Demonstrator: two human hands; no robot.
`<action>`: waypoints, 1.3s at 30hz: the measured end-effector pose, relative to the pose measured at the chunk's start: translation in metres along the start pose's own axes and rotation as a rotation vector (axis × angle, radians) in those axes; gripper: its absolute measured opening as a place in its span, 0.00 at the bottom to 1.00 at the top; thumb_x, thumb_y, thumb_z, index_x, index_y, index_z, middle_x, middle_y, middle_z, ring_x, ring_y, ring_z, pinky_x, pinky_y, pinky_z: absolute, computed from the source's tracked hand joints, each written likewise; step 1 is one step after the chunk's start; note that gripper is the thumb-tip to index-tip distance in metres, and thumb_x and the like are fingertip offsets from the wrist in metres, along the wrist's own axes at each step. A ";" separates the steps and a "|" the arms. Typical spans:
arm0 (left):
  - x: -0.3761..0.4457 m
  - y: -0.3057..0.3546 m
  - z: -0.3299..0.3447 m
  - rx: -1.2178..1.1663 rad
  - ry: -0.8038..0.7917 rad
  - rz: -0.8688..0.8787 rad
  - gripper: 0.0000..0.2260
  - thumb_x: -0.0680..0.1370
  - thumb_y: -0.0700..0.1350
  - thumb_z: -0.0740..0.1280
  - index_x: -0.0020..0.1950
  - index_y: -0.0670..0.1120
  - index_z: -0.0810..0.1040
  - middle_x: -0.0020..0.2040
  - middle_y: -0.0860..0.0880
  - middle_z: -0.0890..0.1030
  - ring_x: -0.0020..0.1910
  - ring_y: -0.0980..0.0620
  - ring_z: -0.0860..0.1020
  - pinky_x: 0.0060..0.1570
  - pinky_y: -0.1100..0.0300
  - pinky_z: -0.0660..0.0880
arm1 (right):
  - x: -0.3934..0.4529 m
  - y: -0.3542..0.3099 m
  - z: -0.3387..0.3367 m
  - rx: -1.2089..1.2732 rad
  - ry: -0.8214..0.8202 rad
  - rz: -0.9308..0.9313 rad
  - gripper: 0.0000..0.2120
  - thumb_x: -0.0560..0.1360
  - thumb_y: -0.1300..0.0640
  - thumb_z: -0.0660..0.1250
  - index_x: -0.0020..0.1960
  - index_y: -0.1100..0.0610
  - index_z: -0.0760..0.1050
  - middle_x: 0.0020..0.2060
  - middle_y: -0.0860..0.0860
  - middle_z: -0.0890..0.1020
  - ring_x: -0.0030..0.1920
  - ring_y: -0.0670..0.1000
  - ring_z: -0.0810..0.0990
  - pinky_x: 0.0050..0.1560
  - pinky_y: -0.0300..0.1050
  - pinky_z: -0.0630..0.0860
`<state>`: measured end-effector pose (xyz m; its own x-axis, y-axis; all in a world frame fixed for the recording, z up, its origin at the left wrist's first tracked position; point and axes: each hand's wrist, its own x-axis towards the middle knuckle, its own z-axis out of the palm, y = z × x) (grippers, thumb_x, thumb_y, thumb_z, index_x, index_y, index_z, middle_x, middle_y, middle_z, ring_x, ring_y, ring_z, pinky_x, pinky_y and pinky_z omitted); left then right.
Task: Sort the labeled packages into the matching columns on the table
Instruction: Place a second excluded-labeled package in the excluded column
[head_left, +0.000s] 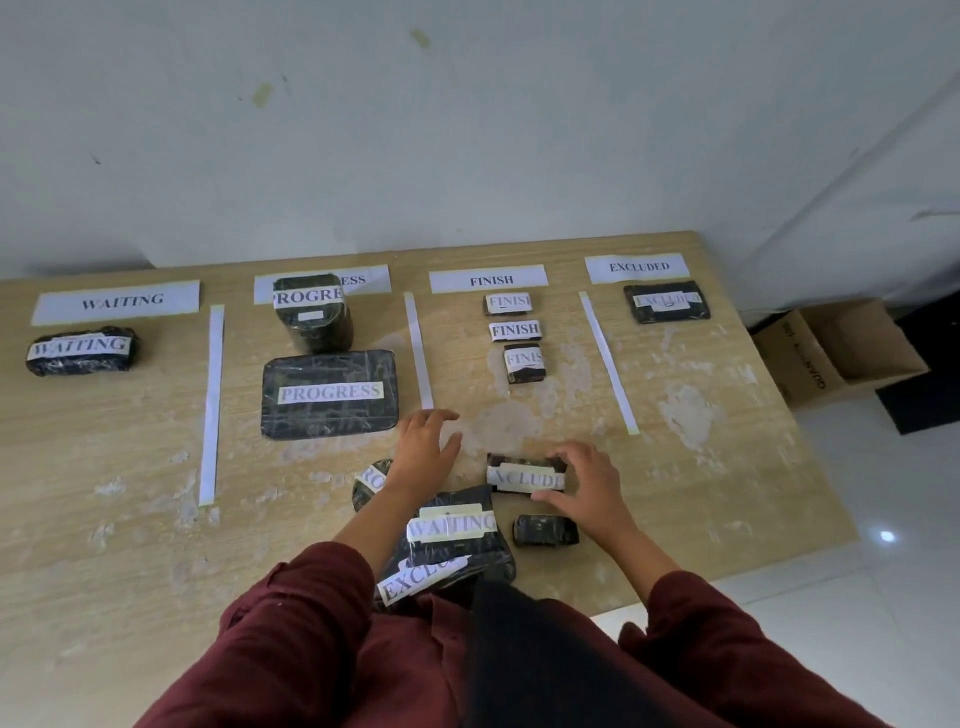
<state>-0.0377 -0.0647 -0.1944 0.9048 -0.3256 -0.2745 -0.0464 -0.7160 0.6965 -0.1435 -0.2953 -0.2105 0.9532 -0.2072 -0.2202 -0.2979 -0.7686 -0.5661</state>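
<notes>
Worn wooden table carries 4 column labels and black packages.

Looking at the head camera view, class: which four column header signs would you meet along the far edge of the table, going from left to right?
WAITING sign → PROGRESS sign, partly hidden by a package → FINISH sign → EXCLUDED sign.
</notes>
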 end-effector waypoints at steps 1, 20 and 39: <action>0.000 0.002 0.000 -0.006 -0.003 0.013 0.14 0.80 0.46 0.61 0.65 0.46 0.73 0.67 0.44 0.71 0.70 0.44 0.63 0.70 0.51 0.59 | -0.001 -0.003 -0.001 0.009 0.003 -0.008 0.23 0.66 0.46 0.78 0.55 0.49 0.73 0.49 0.41 0.75 0.52 0.50 0.74 0.53 0.51 0.69; 0.076 0.163 0.108 -0.940 -0.200 -0.459 0.19 0.75 0.39 0.71 0.61 0.39 0.69 0.52 0.40 0.79 0.45 0.45 0.79 0.52 0.53 0.79 | 0.045 0.080 -0.103 0.650 0.279 0.406 0.19 0.79 0.50 0.65 0.69 0.47 0.69 0.66 0.51 0.76 0.63 0.49 0.75 0.59 0.43 0.72; 0.194 0.255 0.230 0.012 0.013 0.117 0.25 0.73 0.44 0.72 0.69 0.49 0.70 0.63 0.46 0.72 0.64 0.45 0.67 0.65 0.55 0.66 | 0.061 0.181 -0.098 -0.207 -0.040 0.291 0.51 0.69 0.22 0.50 0.75 0.46 0.25 0.75 0.50 0.27 0.75 0.50 0.26 0.71 0.57 0.27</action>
<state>0.0290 -0.4523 -0.2229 0.8983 -0.3995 -0.1828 -0.1570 -0.6806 0.7157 -0.1344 -0.5062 -0.2486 0.8258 -0.4152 -0.3817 -0.5361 -0.7880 -0.3028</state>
